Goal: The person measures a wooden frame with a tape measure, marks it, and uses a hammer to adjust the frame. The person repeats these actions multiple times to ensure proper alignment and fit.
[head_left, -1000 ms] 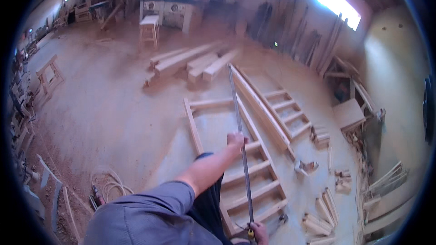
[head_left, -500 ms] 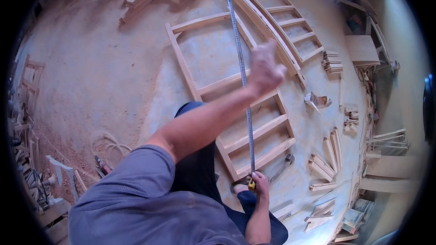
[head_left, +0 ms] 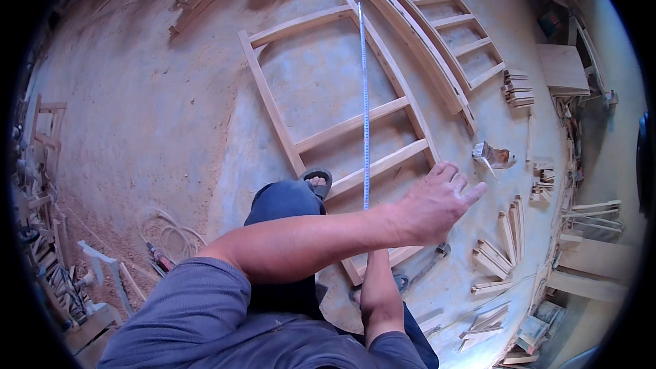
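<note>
- The left hand (head_left: 437,203) reaches across the body with its fingers spread and loose, holding nothing; it hovers above the right side rail of the wooden frame (head_left: 339,126).
- The right hand is hidden beneath the left forearm, so whether it grips anything cannot be told; only its forearm (head_left: 378,294) shows, pointing down toward the near end of the frame.
- A tape measure blade (head_left: 363,102) runs in a straight line from under the left forearm up across the crosspieces to the far top rail of the frame.
- The frame lies flat on the dusty concrete floor (head_left: 137,116), ladder-like, with several crosspieces between two long rails.
- A sandalled foot (head_left: 316,181) stands on the floor inside the frame, just by a lower crosspiece.
- A second, curved wooden frame (head_left: 437,48) lies just to the right of the first.
- Short cut wooden pieces (head_left: 495,253) lie scattered near the right of the hand.
- A coiled cable (head_left: 171,236) rests on the sawdust well to the left.
</note>
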Demonstrator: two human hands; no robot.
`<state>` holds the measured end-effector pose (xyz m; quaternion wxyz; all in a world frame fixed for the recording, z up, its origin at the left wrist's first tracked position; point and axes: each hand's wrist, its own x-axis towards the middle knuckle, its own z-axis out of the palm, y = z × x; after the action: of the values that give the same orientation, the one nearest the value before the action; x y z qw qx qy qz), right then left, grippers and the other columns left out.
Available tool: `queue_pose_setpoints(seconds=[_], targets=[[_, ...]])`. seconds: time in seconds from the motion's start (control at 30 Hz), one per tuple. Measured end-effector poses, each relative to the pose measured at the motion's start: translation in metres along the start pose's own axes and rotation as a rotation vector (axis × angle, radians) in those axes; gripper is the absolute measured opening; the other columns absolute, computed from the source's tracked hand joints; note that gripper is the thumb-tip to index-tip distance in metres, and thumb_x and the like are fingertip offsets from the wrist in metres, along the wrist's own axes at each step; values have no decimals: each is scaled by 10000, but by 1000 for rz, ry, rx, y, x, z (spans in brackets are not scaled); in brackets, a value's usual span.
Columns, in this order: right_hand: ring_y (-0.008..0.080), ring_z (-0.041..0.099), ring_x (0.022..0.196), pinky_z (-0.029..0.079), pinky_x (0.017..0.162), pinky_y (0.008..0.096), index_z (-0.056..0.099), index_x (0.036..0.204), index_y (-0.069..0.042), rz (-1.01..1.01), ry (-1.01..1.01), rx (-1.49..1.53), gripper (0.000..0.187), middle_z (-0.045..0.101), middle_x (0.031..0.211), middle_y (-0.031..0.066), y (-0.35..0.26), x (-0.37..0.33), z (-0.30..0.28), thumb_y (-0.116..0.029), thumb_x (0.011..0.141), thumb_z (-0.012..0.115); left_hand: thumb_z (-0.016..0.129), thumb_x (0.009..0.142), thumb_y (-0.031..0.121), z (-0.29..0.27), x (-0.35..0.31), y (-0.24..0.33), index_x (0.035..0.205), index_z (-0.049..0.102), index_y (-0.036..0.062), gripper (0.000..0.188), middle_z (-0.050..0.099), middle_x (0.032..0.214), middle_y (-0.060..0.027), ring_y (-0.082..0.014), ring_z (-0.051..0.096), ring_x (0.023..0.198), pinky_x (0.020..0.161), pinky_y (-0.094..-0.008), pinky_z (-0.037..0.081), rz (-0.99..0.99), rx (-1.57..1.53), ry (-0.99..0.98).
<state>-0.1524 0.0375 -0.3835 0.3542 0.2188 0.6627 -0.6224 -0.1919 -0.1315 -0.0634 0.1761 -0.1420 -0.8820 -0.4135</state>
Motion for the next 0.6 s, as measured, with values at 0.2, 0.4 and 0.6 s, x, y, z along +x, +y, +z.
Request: queue_pose_setpoints(seconds=[0.2, 0.4, 0.6], targets=[[206, 643, 670, 538, 576, 327, 640, 1073, 27, 188, -40, -41, 211, 668, 828, 103, -2, 3, 17, -107, 912, 615, 700, 656, 100, 1, -7, 6, 1334, 528, -20, 710, 619, 1060, -202, -361, 548, 1092, 1034, -452, 374, 52, 54, 11], [214, 613, 597, 530, 556, 343, 630, 1030, 26, 137, -94, -52, 173, 638, 759, 113, -4, 41, 24, -102, 931, 567, 693, 671, 98, 8, -9, 11, 1329, 535, -20, 687, 624, 1037, -202, -346, 555, 1081, 1006, -450, 368, 74, 33, -2], [211, 607, 582, 520, 539, 338, 627, 1017, 25, 109, -94, -35, 159, 628, 735, 118, -3, 37, 44, -87, 932, 553, 697, 664, 88, 6, -13, 10, 1331, 533, -26, 696, 631, 1011, -202, -347, 562, 1065, 1010, -452, 361, 61, 43, -8]])
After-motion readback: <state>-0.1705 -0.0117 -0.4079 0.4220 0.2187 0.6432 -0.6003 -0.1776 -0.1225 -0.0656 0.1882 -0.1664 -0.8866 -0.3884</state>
